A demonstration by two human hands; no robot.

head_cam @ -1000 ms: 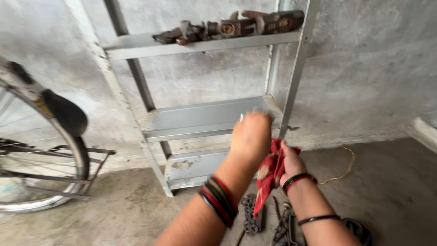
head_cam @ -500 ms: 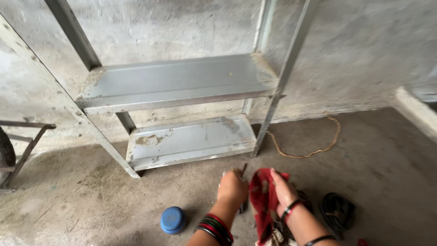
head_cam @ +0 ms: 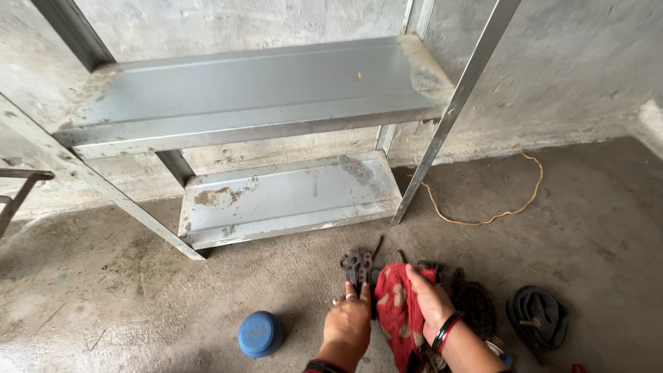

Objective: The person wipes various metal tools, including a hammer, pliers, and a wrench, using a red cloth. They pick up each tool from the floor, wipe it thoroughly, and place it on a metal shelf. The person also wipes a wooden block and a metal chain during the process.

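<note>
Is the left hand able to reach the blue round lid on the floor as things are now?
Probably yes. The blue lid lies on bare floor just beside the left hand, with nothing between them. However, its fingers are on a dark metal tool.

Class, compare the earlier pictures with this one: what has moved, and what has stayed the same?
The left hand has dropped from the shelf to the floor, where it now grips a dark metal tool. The view has tilted down, hiding the top shelf and bicycle. The right hand still holds the red cloth; the metal rack has not moved.
</note>
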